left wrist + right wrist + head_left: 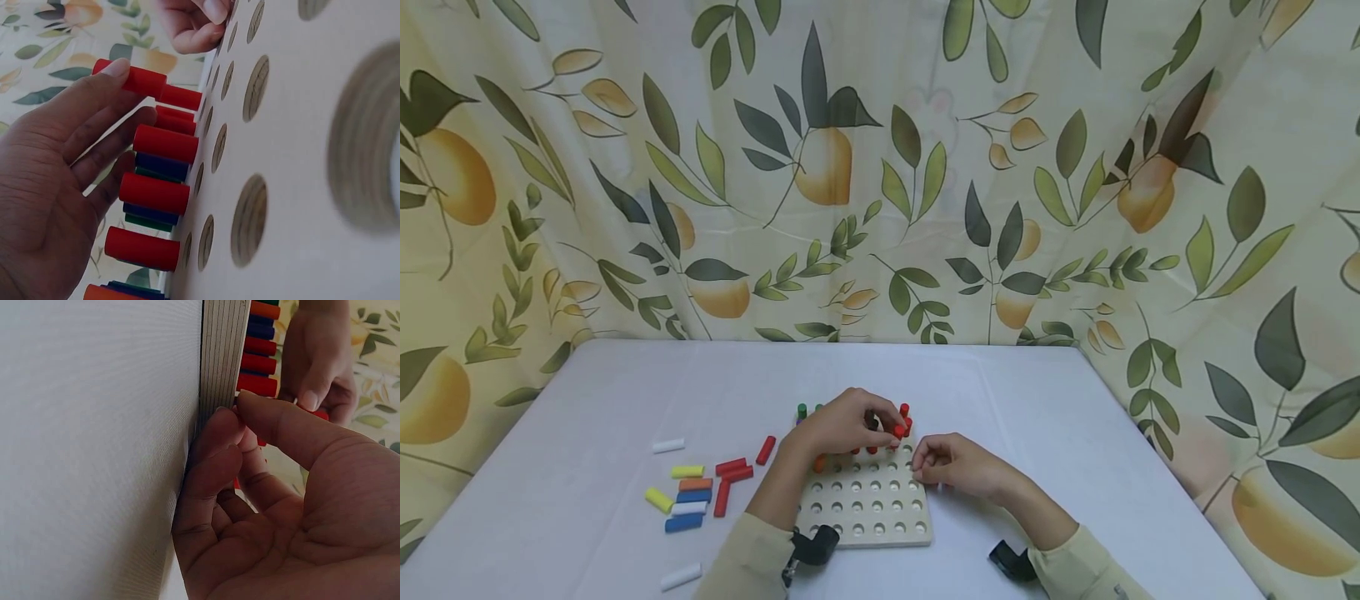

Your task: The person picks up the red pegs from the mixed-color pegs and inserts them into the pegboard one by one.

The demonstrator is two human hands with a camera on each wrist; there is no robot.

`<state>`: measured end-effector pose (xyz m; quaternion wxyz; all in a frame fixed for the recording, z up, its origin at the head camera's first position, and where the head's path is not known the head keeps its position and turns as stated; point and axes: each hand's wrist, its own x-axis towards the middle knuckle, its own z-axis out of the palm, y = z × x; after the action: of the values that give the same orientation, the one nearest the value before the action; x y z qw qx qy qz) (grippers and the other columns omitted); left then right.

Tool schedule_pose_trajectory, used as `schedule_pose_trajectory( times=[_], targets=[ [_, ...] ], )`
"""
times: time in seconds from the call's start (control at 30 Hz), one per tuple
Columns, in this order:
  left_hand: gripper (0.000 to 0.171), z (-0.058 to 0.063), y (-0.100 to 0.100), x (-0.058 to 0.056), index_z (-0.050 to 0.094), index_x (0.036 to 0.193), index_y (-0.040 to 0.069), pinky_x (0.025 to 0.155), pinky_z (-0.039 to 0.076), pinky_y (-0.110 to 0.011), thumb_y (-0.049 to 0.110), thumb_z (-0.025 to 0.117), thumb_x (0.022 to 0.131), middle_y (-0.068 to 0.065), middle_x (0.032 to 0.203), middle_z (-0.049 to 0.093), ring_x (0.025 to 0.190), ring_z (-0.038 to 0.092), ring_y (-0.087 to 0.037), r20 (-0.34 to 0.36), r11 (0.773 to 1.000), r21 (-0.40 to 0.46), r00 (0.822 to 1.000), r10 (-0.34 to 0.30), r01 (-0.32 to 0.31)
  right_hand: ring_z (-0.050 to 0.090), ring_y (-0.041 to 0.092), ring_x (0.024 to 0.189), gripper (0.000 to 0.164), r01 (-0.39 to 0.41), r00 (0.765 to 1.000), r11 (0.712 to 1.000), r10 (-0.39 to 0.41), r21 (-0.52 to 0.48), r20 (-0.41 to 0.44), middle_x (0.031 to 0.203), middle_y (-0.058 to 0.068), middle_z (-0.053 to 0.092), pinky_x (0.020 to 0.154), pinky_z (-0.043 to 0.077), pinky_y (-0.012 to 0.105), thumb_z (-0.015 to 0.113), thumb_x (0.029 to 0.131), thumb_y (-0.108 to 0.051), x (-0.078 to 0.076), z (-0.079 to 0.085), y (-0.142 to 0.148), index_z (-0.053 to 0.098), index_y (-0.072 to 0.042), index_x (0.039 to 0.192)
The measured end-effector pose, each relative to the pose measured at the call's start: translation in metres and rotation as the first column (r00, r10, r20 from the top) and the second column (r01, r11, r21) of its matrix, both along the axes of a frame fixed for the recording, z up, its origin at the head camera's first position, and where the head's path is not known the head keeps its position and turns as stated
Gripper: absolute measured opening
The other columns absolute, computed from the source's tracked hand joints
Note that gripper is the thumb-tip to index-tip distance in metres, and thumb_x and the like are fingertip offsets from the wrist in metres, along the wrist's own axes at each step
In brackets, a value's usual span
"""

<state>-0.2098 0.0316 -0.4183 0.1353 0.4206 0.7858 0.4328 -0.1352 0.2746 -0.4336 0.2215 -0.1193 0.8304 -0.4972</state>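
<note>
A pale wooden pegboard (pixel 865 537) with rows of round holes lies on the table, its far rows partly filled with coloured pegs. My left hand (pixel 848 423) reaches over these rows and pinches a red peg (pixel 147 80) between thumb and fingers. The lower end of that peg meets another red piece (pixel 181 97) at the board's surface in the left wrist view. At the board's right edge, my right hand (pixel 955 462) holds the rim, thumb on top and curled fingers along the side (pixel 226 356). My left hand covers part of the far rows in the head view.
Left of the board lie loose pegs: several red ones (pixel 722 497), a few blue (pixel 683 522) and yellow (pixel 658 500), an orange one (pixel 696 483) and white ones (pixel 681 577). The white-covered table (pixel 1015 392) ends at a leaf-patterned curtain (pixel 880 250).
</note>
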Motion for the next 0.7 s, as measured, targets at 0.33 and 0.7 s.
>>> schedule_pose_trajectory(
  times=[0.33,0.7],
  targets=[
    [0.013,-0.007,0.001,-0.003,0.079,0.105,0.02,0.064,0.046,-0.026,0.015,0.08,0.093,0.008,0.082,0.067,0.07,0.058,-0.012,-0.008,1.0,0.022,1.0,0.016,-0.016,0.056,0.02,0.078,0.007,-0.004,1.0,1.0,0.004,-0.007,0.001,0.086,0.006,0.064,0.064,0.045,0.029,0.069,0.095,-0.005,-0.001,-0.001,-0.001,0.069,-0.004,0.101],
    [0.015,-0.018,-0.002,-0.007,0.081,0.105,0.017,0.059,0.044,-0.026,0.019,0.084,0.09,0.002,0.076,0.065,0.066,0.054,-0.012,0.015,0.998,0.044,0.998,0.055,-0.055,0.056,0.021,0.078,0.007,-0.001,1.0,1.0,0.001,-0.006,0.004,0.086,0.007,0.064,0.064,0.045,0.03,0.069,0.095,-0.006,0.0,0.0,-0.001,0.069,-0.004,0.102]
  ],
)
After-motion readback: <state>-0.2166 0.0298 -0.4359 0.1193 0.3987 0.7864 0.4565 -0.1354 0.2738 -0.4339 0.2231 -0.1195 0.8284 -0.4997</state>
